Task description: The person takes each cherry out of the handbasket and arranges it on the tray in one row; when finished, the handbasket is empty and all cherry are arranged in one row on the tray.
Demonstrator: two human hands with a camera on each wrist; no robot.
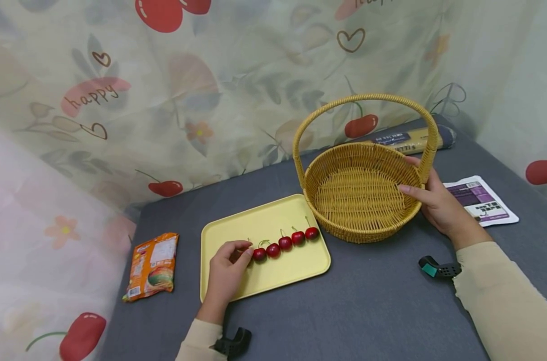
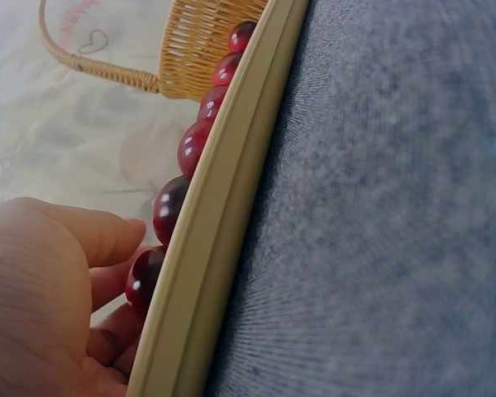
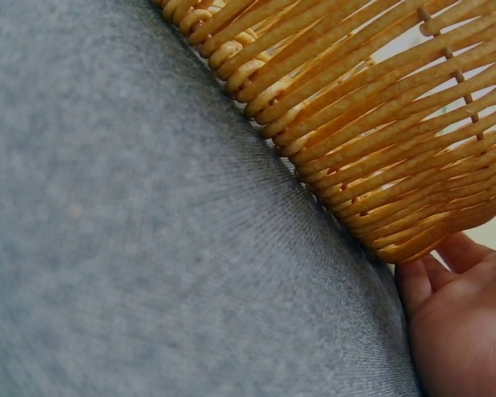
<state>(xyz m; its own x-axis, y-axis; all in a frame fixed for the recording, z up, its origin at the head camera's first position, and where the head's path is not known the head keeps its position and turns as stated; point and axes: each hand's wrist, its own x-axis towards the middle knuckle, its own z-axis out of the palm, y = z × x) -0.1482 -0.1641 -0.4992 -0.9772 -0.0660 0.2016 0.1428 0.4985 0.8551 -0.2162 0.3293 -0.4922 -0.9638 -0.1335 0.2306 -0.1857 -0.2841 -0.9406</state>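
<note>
A row of several dark red cherries point(image 1: 285, 243) with stems lies across the yellow tray point(image 1: 264, 215). At the row's left end my left hand point(image 1: 228, 271) holds the last cherry point(image 2: 145, 277) between thumb and fingers; in the head view that cherry is mostly hidden by the hand. The wicker basket point(image 1: 363, 195) with a tall arched handle stands at the tray's right, its inside bare. My right hand point(image 1: 440, 205) grips the basket's right side, thumb over the rim and fingers outside. The right wrist view shows fingers against the basket's woven wall point(image 3: 380, 157).
An orange snack packet point(image 1: 153, 266) lies left of the tray. Behind the basket is a spaghetti pack point(image 1: 413, 140), and a white and purple pouch point(image 1: 483, 201) lies beyond my right hand. A patterned curtain point(image 1: 237, 100) hangs behind the grey table point(image 1: 345, 301).
</note>
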